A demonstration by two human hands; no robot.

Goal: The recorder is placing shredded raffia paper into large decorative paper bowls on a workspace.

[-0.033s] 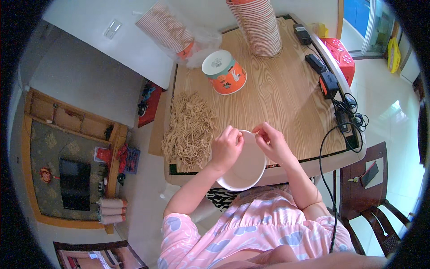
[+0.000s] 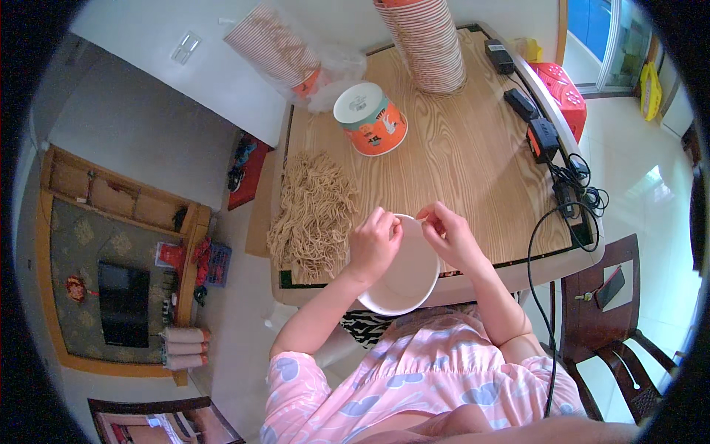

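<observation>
A white-walled paper bucket (image 2: 410, 277) is at the table's near edge, its opening facing up toward me. My left hand (image 2: 376, 246) is closed, with fingers bent at the left part of its far rim. Across a small gap, my right hand (image 2: 448, 235) pinches the rim's far right side with thumb and fingertips. Whether a strand is also between the fingertips is too small to tell. Left of the bucket lies a loose heap of beige noodle-like strands (image 2: 314, 214). Farther back, an orange and green paper bucket (image 2: 373, 122) stands upside down.
A tall stack of nested paper buckets (image 2: 425, 52) rises at the far edge, with another stack (image 2: 274, 48) in clear plastic to its left. Black adapters (image 2: 543, 139) and tangled cables line the right edge. A dark wooden chair (image 2: 603, 303) stands at the right, a red stool (image 2: 560, 92) behind.
</observation>
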